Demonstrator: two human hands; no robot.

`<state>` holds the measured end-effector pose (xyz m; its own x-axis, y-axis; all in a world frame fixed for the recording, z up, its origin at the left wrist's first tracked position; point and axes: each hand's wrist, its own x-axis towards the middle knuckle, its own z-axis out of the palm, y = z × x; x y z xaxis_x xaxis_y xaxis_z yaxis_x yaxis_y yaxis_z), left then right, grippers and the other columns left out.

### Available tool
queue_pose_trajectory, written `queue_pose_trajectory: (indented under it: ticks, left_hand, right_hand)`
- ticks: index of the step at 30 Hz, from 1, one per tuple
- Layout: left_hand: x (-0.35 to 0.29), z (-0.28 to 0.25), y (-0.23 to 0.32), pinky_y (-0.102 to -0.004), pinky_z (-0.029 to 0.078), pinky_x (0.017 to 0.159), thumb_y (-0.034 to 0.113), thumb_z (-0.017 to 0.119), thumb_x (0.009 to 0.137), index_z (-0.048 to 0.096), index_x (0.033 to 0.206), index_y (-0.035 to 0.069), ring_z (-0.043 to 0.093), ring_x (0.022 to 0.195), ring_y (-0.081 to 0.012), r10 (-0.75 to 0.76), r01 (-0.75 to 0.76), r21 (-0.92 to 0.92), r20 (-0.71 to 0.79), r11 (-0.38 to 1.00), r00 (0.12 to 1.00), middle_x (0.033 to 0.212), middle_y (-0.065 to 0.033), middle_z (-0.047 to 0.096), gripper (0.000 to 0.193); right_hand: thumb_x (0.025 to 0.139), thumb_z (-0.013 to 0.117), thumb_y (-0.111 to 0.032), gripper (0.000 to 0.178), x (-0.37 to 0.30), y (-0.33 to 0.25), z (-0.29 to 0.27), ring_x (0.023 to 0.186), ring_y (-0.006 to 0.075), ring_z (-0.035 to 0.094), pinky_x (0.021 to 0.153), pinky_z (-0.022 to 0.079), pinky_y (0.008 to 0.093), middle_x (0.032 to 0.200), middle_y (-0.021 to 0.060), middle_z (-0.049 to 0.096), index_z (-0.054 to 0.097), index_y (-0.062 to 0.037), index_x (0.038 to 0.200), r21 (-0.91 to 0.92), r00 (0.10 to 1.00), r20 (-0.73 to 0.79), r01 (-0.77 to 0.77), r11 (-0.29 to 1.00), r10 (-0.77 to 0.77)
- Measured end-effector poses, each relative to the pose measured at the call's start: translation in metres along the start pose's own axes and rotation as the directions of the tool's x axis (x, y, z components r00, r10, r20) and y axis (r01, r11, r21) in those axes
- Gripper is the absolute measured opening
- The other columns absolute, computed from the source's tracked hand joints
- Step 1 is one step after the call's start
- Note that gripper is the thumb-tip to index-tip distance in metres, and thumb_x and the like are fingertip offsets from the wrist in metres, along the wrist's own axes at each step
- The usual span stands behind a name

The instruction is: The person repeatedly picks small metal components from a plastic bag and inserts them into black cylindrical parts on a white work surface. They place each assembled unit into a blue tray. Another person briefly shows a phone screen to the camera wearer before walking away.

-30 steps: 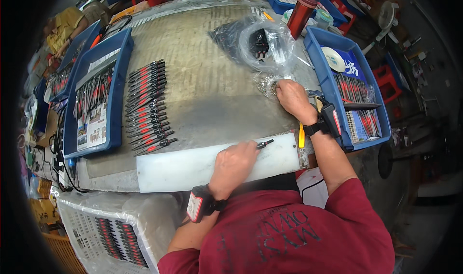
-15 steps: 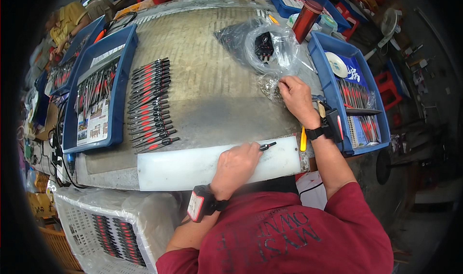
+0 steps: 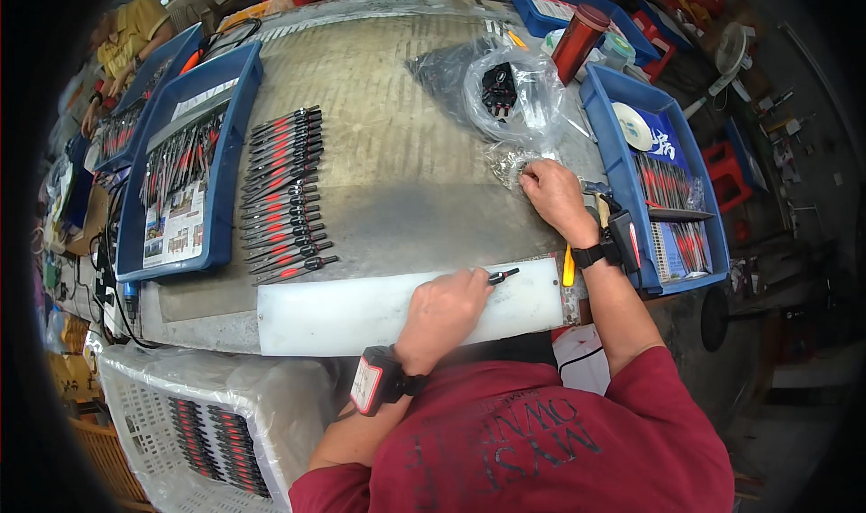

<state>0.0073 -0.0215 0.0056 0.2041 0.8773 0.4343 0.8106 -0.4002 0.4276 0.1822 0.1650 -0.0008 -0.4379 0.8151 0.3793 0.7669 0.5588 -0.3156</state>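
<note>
My left hand (image 3: 442, 310) is closed around a slim pen-shaped tool over the white board (image 3: 307, 319) at the table's front edge. Only the tool's black end (image 3: 503, 277) sticks out past the fingers. Farther right, the fingertips of my right hand (image 3: 557, 197) are pinched together at a small heap of shiny metal parts (image 3: 505, 163); whatever they hold is too small to make out. Just beyond lies a clear plastic bag (image 3: 541, 107) with black pieces (image 3: 498, 89) in it. A column of similar grey, red and black tools (image 3: 284, 188) lies on the table to the left.
Blue trays (image 3: 239, 125) (image 3: 591, 107) of such tools flank the table. A yellow handle (image 3: 568, 265) lies by my right forearm, a dark red flask (image 3: 579, 44) stands behind. Lower left is a plastic-lined white crate (image 3: 135, 405). Another person (image 3: 131, 39) sits far left.
My right hand has shifted slightly down toward me, its fingers still pinched at the metal parts. The left hand keeps its hold on the tool, nearly in place.
</note>
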Motion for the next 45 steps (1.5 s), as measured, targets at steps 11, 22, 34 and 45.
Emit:
queue_pose_trajectory:
  ticks: [11,22,34,45]
  left_hand:
    - [0.0,-0.001,0.0,-0.0365,0.046,0.047,0.015,0.063,0.082,0.051,0.081,0.005,0.056,0.053,-0.0242,0.008,-0.008,-0.01,-0.016,1.0,1.0,0.063,-0.0083,0.051,0.016]
    - [-0.001,0.001,-0.001,-0.0355,0.046,0.046,0.015,0.066,0.08,0.055,0.088,0.005,0.057,0.054,-0.0234,-0.007,0.007,-0.001,0.007,1.0,1.0,0.065,-0.0077,0.052,0.017]
    - [0.0,0.0,0.0,-0.0365,0.046,0.047,0.015,0.064,0.081,0.051,0.08,0.005,0.057,0.053,-0.0246,-0.002,0.002,-0.003,-0.002,1.0,1.0,0.064,-0.0088,0.052,0.016]
    - [0.001,-0.001,0.001,-0.0364,0.046,0.046,0.016,0.064,0.08,0.051,0.079,0.006,0.057,0.053,-0.0242,-0.006,0.006,-0.007,0.001,1.0,1.0,0.064,-0.0085,0.051,0.017]
  right_hand:
    - [0.081,0.053,-0.011,0.012,0.002,0.001,0.004,0.075,0.0376,0.06,0.069,0.047,0.0466,0.079,0.0196,0.062,0.059,-0.0004,0.076,-0.06,1.0,0.015,0.011,0.998,-0.01]
    - [0.084,0.053,-0.01,0.011,-0.005,0.002,-0.007,0.08,0.0388,0.058,0.071,0.046,0.0457,0.082,0.0204,0.061,0.057,0.0007,0.083,0.092,1.0,0.026,-0.005,0.996,0.003]
    - [0.085,0.055,-0.009,0.011,-0.006,0.0,-0.013,0.082,0.0406,0.058,0.072,0.046,0.0461,0.084,0.0216,0.06,0.056,0.0014,0.085,0.117,0.999,0.045,-0.015,0.993,0.01]
    - [0.083,0.058,-0.008,0.01,-0.007,0.004,-0.017,0.082,0.0364,0.059,0.073,0.047,0.0414,0.084,0.018,0.062,0.063,0.0003,0.087,0.164,0.999,0.042,0.027,0.986,-0.035]
